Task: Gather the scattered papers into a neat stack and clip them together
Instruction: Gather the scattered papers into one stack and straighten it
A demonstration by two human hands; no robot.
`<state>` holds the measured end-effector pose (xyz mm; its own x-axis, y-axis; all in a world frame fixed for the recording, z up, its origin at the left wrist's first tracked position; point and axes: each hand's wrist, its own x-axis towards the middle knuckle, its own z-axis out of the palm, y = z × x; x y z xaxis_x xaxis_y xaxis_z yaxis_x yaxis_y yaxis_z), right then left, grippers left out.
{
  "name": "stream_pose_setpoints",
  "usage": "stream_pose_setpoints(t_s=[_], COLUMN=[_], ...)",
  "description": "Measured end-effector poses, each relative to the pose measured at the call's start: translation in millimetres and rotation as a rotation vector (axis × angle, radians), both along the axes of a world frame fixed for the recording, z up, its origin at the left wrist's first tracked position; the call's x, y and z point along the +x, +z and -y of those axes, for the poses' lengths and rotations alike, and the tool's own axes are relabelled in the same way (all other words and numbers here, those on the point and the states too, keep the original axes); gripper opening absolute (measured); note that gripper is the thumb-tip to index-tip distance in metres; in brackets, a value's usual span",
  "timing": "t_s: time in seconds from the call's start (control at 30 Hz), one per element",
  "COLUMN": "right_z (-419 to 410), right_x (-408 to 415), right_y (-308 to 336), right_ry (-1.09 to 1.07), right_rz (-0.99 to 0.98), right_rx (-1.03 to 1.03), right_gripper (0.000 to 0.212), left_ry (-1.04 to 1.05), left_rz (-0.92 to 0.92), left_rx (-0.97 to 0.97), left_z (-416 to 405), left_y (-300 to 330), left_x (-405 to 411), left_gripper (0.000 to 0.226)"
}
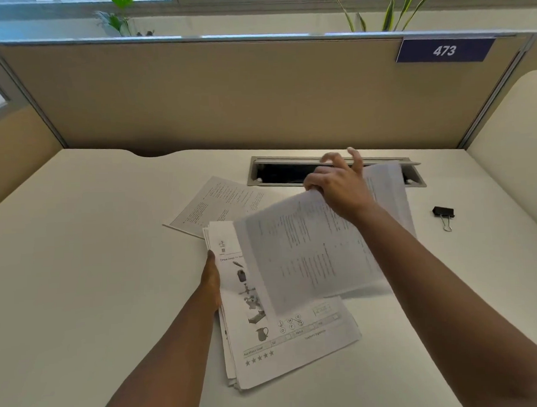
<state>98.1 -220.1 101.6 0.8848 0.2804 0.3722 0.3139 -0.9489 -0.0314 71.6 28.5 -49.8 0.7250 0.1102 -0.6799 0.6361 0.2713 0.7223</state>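
Stack: a loose pile of printed sheets [284,349] lies at lower centre of the frame on the desk [80,240]; its edges are fanned and uneven, so by my reading the squaring-up is not yet done.
Top sheet of stack: a worksheet with small pictures, a jug and a row of stars; thin, matte white paper that lies flat.
Lifted sheet: a page of dense text [308,253] hangs above the stack at centre, bowed and blurred (thin paper sags when held by one edge), probably on its way onto the pile.
Right hand: the right hand [336,182] pinches the upper edge of the lifted sheet, thumb beneath, the outer fingers spread free.
Left hand: the left hand [212,281] rests with straight fingers flat against the left edge of the stack, apparently to hold it steady and serve as an alignment stop.
Stray sheet: one text page [212,202] lies flat and skewed, upper left of the stack and partly beneath it, not yet gathered.
Binder clip: a black clip with wire handles [443,215] sits at right of the frame, well apart from the papers, untouched.
Surroundings: a grey metal cable slot [412,168] behind the hands; a beige fabric partition [227,92] with a blue plate reading 473 [444,50].
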Motion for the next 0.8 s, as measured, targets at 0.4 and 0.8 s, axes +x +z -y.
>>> stream_pose_setpoints(t_s=[0.4, 0.8], right_z=[-94.6, -124.9], right_x=[-21.8, -62.3], right_y=[-50.2, -105.5], right_ry=[0.504, 0.562], right_rz=[-0.228, -0.337], right_rx=[-0.273, -0.029], right_gripper=[0.019, 0.023], left_ry=[-0.020, -0.260], left_rz=[0.047, 0.073], left_rx=[-0.074, -0.036], left_z=[0.8, -0.2], left_y=[13.6, 21.0], left_x=[-7.7, -13.4], left_gripper=[0.069, 0.061])
